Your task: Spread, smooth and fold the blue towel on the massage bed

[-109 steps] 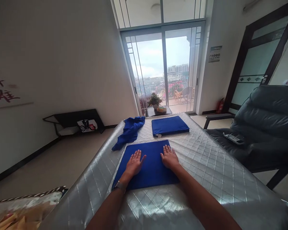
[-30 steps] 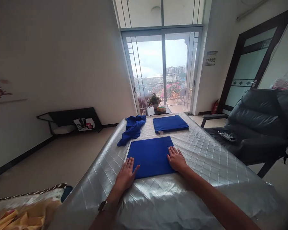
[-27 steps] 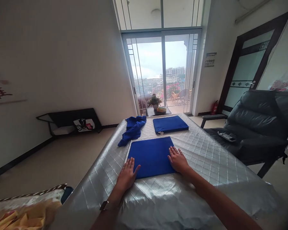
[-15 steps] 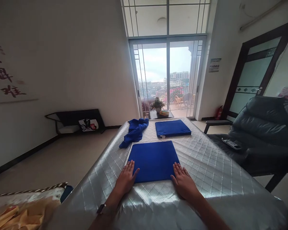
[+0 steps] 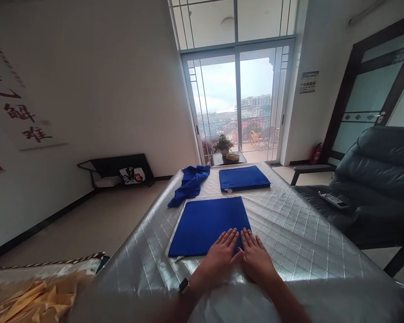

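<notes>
A folded blue cloth (image 5: pixel 207 222) lies flat on the table with its silver quilted cover (image 5: pixel 299 229). My left hand (image 5: pixel 220 255) and my right hand (image 5: pixel 257 258) lie side by side at the cloth's near right corner, fingers stretched flat on its edge. Both hands are open and hold nothing. A watch sits on my left wrist. Farther back a second folded blue cloth (image 5: pixel 244 177) lies flat, and a crumpled blue cloth (image 5: pixel 190 181) is heaped at the far left of the table.
A black leather recliner (image 5: pixel 366 179) with a remote on its seat stands right of the table. A small stand with a potted plant (image 5: pixel 223 144) sits before the glass balcony doors. A low black shelf (image 5: pixel 117 168) stands by the left wall. Yellow fabric (image 5: pixel 27 298) lies at lower left.
My left hand has slid right, from the cloth's near left corner to beside my right hand at the near right corner. The camera has swung a little to the left.
</notes>
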Demonstrator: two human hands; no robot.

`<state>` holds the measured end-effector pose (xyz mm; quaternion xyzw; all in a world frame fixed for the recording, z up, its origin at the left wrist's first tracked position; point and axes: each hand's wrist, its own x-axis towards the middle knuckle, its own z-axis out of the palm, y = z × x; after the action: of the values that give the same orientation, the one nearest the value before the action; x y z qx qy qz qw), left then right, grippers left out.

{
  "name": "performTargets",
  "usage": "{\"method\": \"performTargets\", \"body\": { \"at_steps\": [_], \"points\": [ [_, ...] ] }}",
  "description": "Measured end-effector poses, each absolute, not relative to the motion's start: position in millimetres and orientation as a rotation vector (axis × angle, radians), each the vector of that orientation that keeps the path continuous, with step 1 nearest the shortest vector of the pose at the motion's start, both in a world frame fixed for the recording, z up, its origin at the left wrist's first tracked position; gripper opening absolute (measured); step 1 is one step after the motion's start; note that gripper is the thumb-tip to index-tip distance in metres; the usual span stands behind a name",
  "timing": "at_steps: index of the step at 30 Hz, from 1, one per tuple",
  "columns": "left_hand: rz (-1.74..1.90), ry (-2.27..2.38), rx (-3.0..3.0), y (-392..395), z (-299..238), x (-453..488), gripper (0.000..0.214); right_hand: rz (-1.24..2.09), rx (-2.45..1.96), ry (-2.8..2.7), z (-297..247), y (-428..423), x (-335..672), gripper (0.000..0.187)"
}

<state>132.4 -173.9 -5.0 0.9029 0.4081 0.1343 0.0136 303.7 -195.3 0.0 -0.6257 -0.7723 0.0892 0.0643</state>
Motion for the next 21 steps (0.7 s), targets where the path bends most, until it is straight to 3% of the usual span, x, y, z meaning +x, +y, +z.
{"method": "performTargets", "body": {
  "at_steps": [6,14,21],
  "points": [
    [0.327,1.319,2.657,-180,-3,160,0.065,0.238,-1.910,-2.409,6,-197,304,0.065],
    [0.186,1.736,2.404,-187,-10,58,0.076,0.334,-1.920,-2.300,3,-195,303,0.065],
    [0.325,2.095,2.275,-197,-33,-16,0.075,0.367,-1.953,-2.323,9,-197,303,0.066]
  ]
}}
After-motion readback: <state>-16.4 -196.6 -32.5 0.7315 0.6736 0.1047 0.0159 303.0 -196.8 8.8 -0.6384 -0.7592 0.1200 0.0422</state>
